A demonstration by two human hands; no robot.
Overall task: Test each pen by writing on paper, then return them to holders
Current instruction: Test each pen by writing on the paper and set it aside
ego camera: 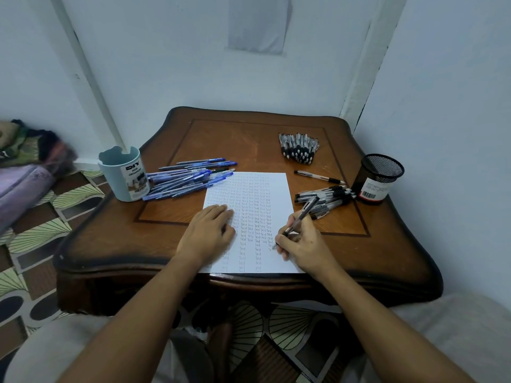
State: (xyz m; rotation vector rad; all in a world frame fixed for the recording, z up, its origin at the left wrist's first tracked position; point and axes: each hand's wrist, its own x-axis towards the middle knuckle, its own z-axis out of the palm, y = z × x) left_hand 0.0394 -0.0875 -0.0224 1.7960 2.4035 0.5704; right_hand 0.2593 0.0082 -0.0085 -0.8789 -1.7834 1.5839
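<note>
A white sheet of paper (273, 189), covered in columns of the word "Test", lies at the front middle of the wooden table (171, 139). My left hand (208, 230) rests flat on the sheet's left side. My right hand (301, 241) grips a black pen (301, 217), its tip touching the paper near the right edge. Several blue pens (190, 178) lie left of the sheet beside a light-blue holder (124, 174). Several black pens (326, 197) lie right of it, near a black mesh holder (377, 178).
A second bundle of black pens (298, 147) lies at the back right of the table, and a single black pen (318, 176) lies in front of it. Walls close in behind and to the right. Folded cloth (25, 167) lies on the patterned floor at left.
</note>
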